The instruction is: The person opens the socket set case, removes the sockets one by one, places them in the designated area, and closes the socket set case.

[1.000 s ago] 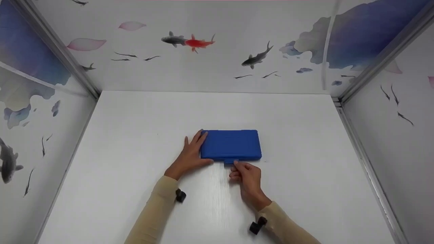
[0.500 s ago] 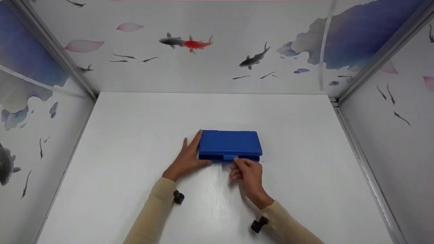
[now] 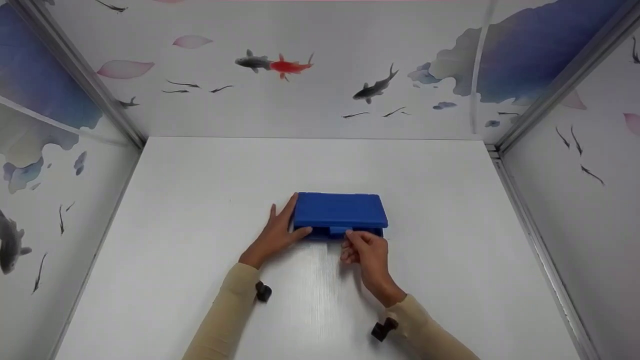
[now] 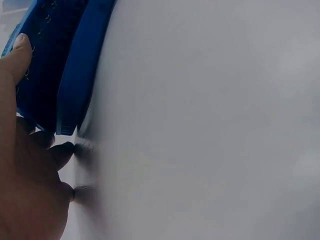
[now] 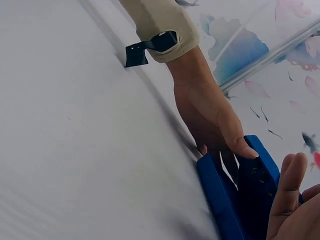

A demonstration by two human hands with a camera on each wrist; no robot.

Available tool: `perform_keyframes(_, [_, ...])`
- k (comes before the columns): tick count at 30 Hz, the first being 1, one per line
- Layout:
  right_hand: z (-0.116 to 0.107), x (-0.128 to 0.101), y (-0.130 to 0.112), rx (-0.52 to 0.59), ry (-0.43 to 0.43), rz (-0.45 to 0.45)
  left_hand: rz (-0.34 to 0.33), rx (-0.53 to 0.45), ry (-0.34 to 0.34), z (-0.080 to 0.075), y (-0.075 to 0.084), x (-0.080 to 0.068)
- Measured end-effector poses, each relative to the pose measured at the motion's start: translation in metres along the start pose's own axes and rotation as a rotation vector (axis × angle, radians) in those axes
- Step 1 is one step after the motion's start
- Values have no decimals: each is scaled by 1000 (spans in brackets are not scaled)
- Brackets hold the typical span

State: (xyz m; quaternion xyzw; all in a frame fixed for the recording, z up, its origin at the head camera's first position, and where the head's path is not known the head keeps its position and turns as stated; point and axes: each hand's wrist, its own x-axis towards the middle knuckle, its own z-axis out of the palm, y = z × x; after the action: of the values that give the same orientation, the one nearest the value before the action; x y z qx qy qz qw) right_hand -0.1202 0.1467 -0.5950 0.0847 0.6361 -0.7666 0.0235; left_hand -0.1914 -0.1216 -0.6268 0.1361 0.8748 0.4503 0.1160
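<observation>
Lid just cracked open, far from fully raised
Left hand [image 3: 274, 235] braces blue case [image 3: 340, 211] with spread fingers; right hand [image 3: 367, 252] pinches the near lid edge

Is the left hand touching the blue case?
Touching. The head view shows the left hand against the blue case, thumb on its front edge; the right wrist view confirms.
</observation>
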Motion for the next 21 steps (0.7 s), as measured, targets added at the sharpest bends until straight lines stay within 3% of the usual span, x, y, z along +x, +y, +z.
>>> perform_keyframes(5, [-1, 0, 1, -18, -1, 3, 1, -13, -10, -2, -1, -1])
perform_keyframes(10, [-4, 1, 3, -24, -38, -16, 43, -8, 14, -2, -3, 2])
perform_keyframes(15, [-16, 2, 0, -154, -135, -73, 73, -6, 26, -2, -3, 4])
perform_keyframes(18, [-29, 5, -4, -298, -165, -167, 54, -25, 28, -2, -2, 4])
perform_keyframes(21, [-44, 9, -9, -437, -132, -393, 32, -58, 31, -3, -2, 2])
